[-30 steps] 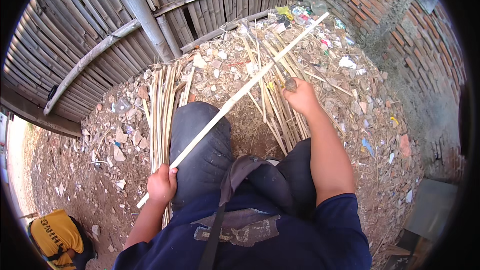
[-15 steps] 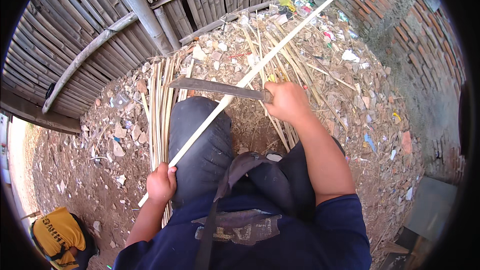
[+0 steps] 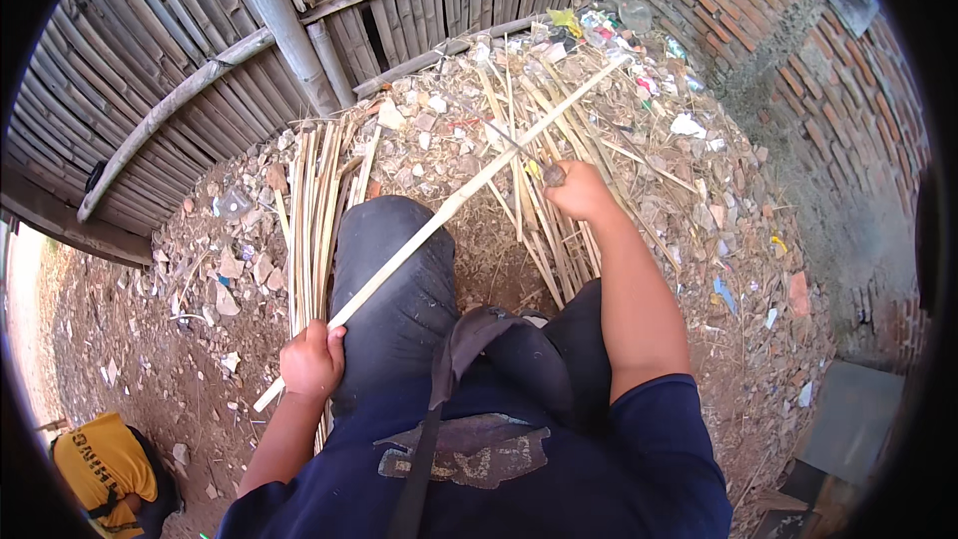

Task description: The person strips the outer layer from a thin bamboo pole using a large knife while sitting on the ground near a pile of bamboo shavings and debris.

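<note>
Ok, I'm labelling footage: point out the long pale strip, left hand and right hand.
Long pale strip (image 3: 451, 208): head view, its middle.
Left hand (image 3: 310, 360): head view, its back.
Right hand (image 3: 584, 193): head view, its back.

A: What kind of place?
B: Outdoor yard, looks like a makeshift work corner. Bare dirt ground (image 3: 200, 379), strewn with stones (image 3: 228, 299).
A: Outdoor how?
B: Sunlit strip (image 3: 30, 314) at left edge, plastic litter (image 3: 604, 28) at far end.
A: Walls?
B: Weathered slatted wall (image 3: 150, 60) with pole framing, far left. Brick wall (image 3: 848, 105) on right, partly grey-coated.
A: Why work corner?
B: Split strips (image 3: 315, 205) piled left and right.
</note>
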Demonstrator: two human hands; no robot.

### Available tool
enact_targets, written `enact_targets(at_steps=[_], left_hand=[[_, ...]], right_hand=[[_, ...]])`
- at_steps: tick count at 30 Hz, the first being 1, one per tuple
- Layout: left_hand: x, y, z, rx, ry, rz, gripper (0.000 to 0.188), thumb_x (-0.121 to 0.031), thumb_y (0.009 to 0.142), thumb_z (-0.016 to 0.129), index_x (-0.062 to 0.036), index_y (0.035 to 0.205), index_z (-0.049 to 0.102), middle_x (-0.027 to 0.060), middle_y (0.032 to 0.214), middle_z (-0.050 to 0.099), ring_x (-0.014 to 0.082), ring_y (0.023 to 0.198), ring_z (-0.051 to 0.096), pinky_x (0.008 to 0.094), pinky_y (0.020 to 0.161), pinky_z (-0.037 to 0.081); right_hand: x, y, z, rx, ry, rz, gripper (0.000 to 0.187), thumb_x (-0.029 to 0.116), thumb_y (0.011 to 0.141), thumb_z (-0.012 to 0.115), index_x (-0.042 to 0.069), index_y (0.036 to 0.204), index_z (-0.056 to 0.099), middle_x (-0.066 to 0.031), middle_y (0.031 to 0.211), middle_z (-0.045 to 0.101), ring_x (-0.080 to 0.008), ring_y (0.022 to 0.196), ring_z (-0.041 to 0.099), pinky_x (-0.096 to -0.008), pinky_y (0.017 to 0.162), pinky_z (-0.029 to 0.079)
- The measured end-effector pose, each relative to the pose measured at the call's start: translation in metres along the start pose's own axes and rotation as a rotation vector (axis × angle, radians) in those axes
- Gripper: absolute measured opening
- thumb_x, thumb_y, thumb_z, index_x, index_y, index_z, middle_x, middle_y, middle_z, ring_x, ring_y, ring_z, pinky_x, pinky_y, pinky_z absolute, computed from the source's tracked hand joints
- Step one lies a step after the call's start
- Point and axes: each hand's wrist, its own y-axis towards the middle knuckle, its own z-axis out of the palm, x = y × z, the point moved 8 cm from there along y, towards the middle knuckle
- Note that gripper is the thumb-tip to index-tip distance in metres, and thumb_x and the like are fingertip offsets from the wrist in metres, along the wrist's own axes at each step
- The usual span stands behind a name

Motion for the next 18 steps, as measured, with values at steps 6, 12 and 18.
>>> enact_targets(at_steps=[6, 12, 18], left_hand=[[0.007, -0.017, 0.003, 0.003, -0.049, -0.016, 0.031, -0.032, 0.1, 0.062, -0.0067, 0.084, 0.054, 0.0218, 0.065, 0.063, 0.0451, 0.058, 0.063, 0.0544, 0.056, 0.051], [-0.002, 0.005, 0.0, 0.003, 0.005, -0.017, 0.033, -0.036, 0.1, 0.063, -0.008, 0.084, 0.056, 0.0198, 0.065, 0.063, 0.0442, 0.058, 0.064, 0.0543, 0.055, 0.051], [0.008, -0.016, 0.001, 0.05, 0.041, -0.029, 0.034, -0.038, 0.101, 0.061, -0.0076, 0.086, 0.055, 0.0198, 0.065, 0.063, 0.0451, 0.058, 0.064, 0.0556, 0.055, 0.051]], right_hand=[[0.073, -0.047, -0.011, -0.129, -0.124, -0.209, 0.024, 0.02, 0.079, 0.07, 0.005, 0.097, 0.072, -0.021, 0.084, 0.072, -0.0387, 0.079, 0.07, -0.0434, 0.075, 0.055], [-0.009, 0.002, -0.005, -0.064, -0.005, -0.036, 0.027, 0.02, 0.078, 0.069, 0.005, 0.101, 0.074, -0.022, 0.088, 0.073, -0.0387, 0.085, 0.071, -0.0454, 0.078, 0.056], [0.065, -0.039, -0.002, -0.068, -0.128, -0.182, 0.028, 0.022, 0.078, 0.07, 0.009, 0.103, 0.073, -0.0224, 0.088, 0.072, -0.0409, 0.085, 0.07, -0.0486, 0.078, 0.056]])
